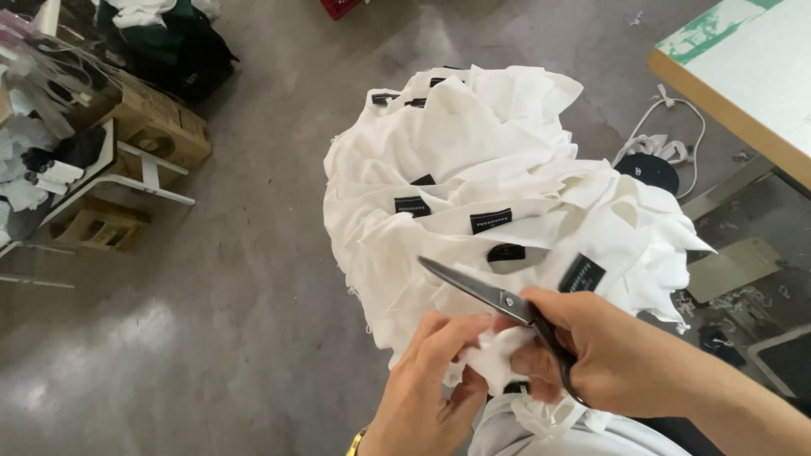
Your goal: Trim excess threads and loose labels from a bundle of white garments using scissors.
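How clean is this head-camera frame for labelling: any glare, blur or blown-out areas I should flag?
Head view: the white fabric pile is bright enough that its folds partly wash out; the grey floor carries soft sheen patches at lower left; the scissors and both hands, left hand and right hand, look reasonably sharp; the edges bend slightly, as with a wide lens; the clutter at upper left is darker.

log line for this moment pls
right hand: grips scissors | left hand: pinches white cloth | white garment pile behind
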